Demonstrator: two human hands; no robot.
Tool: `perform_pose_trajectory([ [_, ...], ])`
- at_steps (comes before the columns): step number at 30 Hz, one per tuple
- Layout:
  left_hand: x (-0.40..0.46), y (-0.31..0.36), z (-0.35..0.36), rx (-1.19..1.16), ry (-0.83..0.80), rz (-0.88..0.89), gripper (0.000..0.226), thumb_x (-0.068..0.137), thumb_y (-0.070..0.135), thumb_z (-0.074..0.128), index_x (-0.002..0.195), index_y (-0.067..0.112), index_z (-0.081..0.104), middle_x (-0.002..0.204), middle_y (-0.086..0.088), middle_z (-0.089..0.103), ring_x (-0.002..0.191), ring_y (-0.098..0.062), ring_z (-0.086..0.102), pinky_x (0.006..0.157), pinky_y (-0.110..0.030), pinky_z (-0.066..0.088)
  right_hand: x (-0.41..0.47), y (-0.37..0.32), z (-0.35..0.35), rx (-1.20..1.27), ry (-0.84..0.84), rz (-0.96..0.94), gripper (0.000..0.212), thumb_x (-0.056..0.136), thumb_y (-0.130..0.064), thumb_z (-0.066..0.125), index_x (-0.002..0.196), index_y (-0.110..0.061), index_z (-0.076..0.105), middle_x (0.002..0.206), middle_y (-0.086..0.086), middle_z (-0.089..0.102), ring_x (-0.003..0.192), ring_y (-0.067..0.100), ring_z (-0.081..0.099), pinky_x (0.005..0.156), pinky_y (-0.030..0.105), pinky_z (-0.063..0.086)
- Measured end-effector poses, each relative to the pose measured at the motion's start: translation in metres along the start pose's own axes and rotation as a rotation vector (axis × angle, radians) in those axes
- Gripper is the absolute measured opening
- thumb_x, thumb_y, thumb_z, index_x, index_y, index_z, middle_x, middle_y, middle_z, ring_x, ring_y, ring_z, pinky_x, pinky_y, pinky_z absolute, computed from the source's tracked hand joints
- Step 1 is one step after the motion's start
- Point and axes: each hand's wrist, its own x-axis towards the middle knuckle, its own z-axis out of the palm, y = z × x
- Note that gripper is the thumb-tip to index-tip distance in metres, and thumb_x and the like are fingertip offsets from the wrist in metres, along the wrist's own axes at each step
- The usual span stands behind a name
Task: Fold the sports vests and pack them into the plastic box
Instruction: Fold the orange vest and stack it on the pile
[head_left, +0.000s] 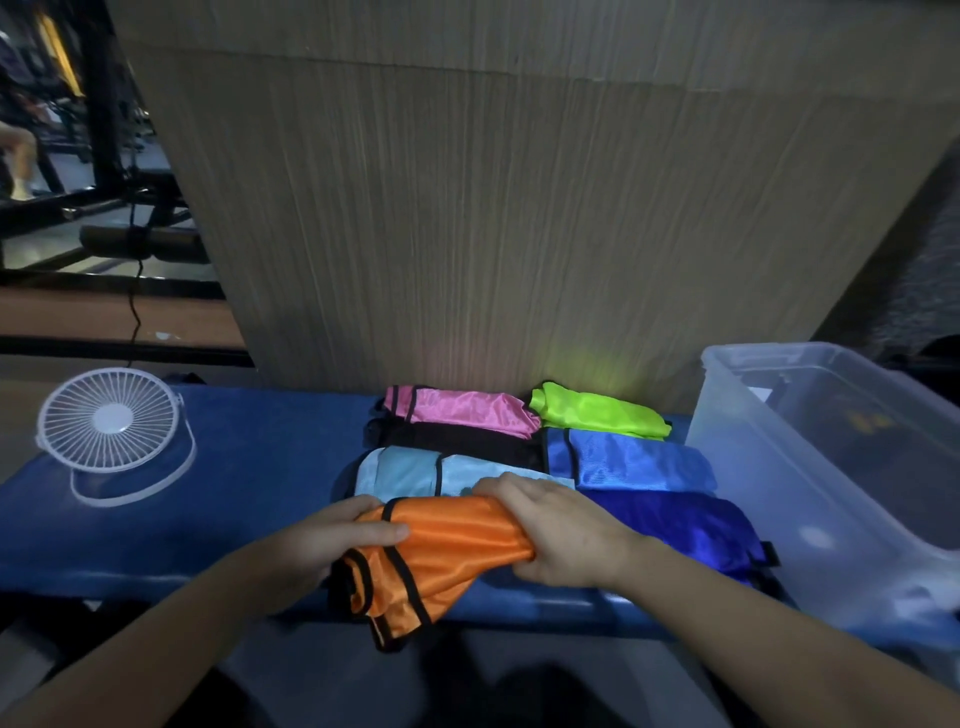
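- While both hands grip it, the orange vest (441, 551) sits at the near edge of the blue mat (249, 467), its lower part drooping over that edge.
- The left hand (322, 540) holds the vest's left end, thumb laid on top and fingers curled beneath the cloth.
- The right hand (556, 530) has its fingers clamped round the bunched right end.
- To fold well, I judge the hanging part should be drawn up onto the mat first, then smoothed flat so the black trim lines up before the halves are closed; the slippery cloth will likely slide if it is let go too soon.
- Just beyond, a pale blue vest (415, 475) lies folded, touching the orange one; a dark blue vest (691, 525) lies to the right, partly under the right wrist.
- Farther back lie a black vest (457, 439) and a blue vest (628, 460), then a pink vest (462, 410) and a green vest (597, 413) against the far edge by the board wall (519, 208).
- The box (831, 441) stands at the mat's right end; no vest shows in it, so packing appears not yet begun.
- A white fan (111, 426) stands at the far left corner.
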Motion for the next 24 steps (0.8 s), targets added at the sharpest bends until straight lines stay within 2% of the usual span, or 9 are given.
perform_pose_trajectory([
  [3,0.003,0.006,0.007,-0.085,-0.058,-0.004,0.048,0.086,0.025,0.079,0.127,0.008,0.062,0.124,-0.017,0.069,0.116,-0.032,0.066,0.101,-0.046,0.052,-0.015,0.005,-0.013,-0.015,0.021,0.03,0.08,0.075,-0.03,0.068,0.145,-0.033,0.029,0.118,-0.007,0.044,0.106,0.016,0.053,0.08,0.027,0.043],
  [7,0.016,0.002,0.02,-0.237,-0.066,-0.008,0.041,0.097,0.022,0.064,0.135,0.007,0.058,0.133,-0.022,0.062,0.122,-0.04,0.061,0.094,-0.047,0.055,-0.039,0.014,-0.026,-0.065,0.076,0.108,0.08,0.076,-0.037,0.066,0.145,-0.036,0.026,0.119,-0.005,0.041,0.102,0.019,0.054,0.076,0.037,0.05],
  [11,0.023,0.004,0.044,-0.333,-0.147,0.032,0.041,0.1,0.015,0.059,0.14,0.009,0.054,0.14,-0.024,0.056,0.123,-0.038,0.06,0.092,-0.044,0.056,-0.058,0.021,-0.04,-0.115,0.148,0.199,0.076,0.077,-0.04,0.064,0.145,-0.035,0.03,0.122,-0.002,0.043,0.105,0.023,0.055,0.069,0.035,0.045],
  [14,0.016,0.014,0.074,-0.257,-0.161,0.06,0.056,0.082,0.008,0.075,0.135,0.012,0.057,0.131,-0.023,0.063,0.112,-0.034,0.066,0.08,-0.037,0.059,-0.069,0.022,-0.055,-0.15,0.192,0.25,0.071,0.079,-0.041,0.061,0.144,-0.033,0.033,0.118,-0.003,0.043,0.106,0.022,0.054,0.065,0.032,0.039],
  [16,0.013,0.025,0.09,-0.186,-0.172,0.033,0.067,0.068,0.013,0.082,0.131,0.012,0.06,0.123,-0.018,0.07,0.11,-0.031,0.068,0.081,-0.034,0.057,-0.076,0.022,-0.067,-0.223,0.171,0.241,0.068,0.079,-0.041,0.06,0.142,-0.032,0.034,0.115,-0.002,0.043,0.105,0.021,0.053,0.062,0.032,0.038],
  [19,0.014,0.05,0.102,-0.138,-0.128,0.062,0.067,0.057,0.016,0.084,0.12,0.003,0.067,0.109,-0.016,0.073,0.095,-0.028,0.069,0.08,-0.033,0.054,-0.089,0.023,-0.086,-0.364,0.139,0.203,0.063,0.077,-0.041,0.062,0.135,-0.027,0.042,0.108,0.0,0.045,0.097,0.023,0.056,0.058,0.034,0.045],
  [22,0.017,0.092,0.114,-0.123,-0.078,0.124,0.07,0.047,0.021,0.086,0.113,0.003,0.07,0.11,-0.022,0.072,0.09,-0.031,0.069,0.084,-0.039,0.052,-0.105,0.027,-0.112,-0.418,0.13,0.186,0.064,0.074,-0.042,0.062,0.133,-0.025,0.044,0.106,0.002,0.046,0.092,0.025,0.056,0.065,0.041,0.054],
  [24,0.021,0.124,0.124,-0.081,-0.092,0.17,0.067,0.049,0.022,0.085,0.112,0.005,0.068,0.106,-0.023,0.071,0.084,-0.029,0.069,0.076,-0.036,0.054,-0.118,0.034,-0.132,-0.468,0.145,0.182,0.066,0.072,-0.044,0.061,0.133,-0.023,0.046,0.105,0.001,0.048,0.089,0.023,0.056,0.068,0.038,0.052],
])
